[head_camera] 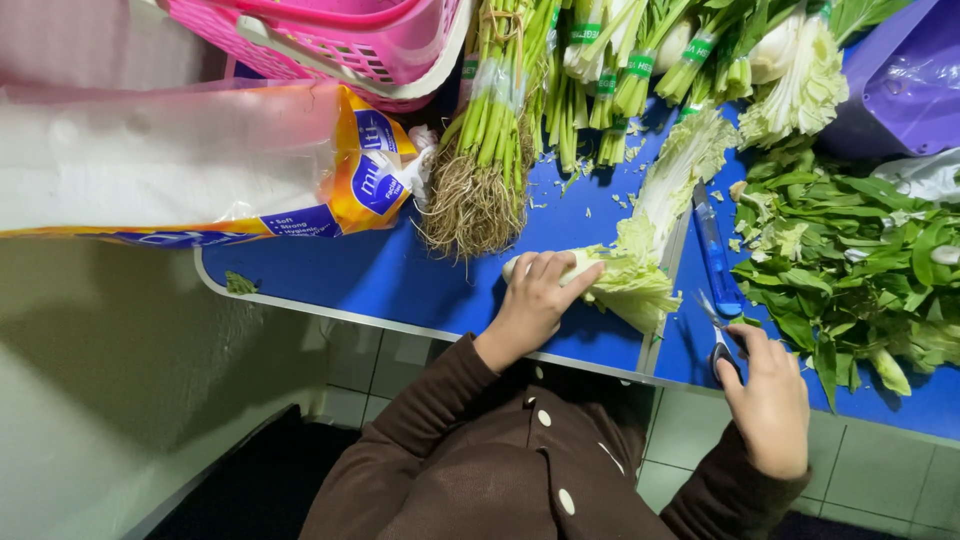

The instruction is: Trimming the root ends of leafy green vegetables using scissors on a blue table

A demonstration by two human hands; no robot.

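Looks like you're at a produce stall or the greens section of a grocery shop. The blue table (330, 275) is loaded toward its far edge with banded bundles of greens (640, 55) and a rooted bunch (480, 150), loose leafy greens (850, 260) at the right edge, and a pink shopping basket (350, 40) at the far left corner.

Smooth blue counter (420, 280) with a metal rim; glossy plastic on the tissue pack (200, 160) and pink basket (340, 40) — crinkled, matt cabbage leaves (640, 270); brown cloth sleeve (430, 410).
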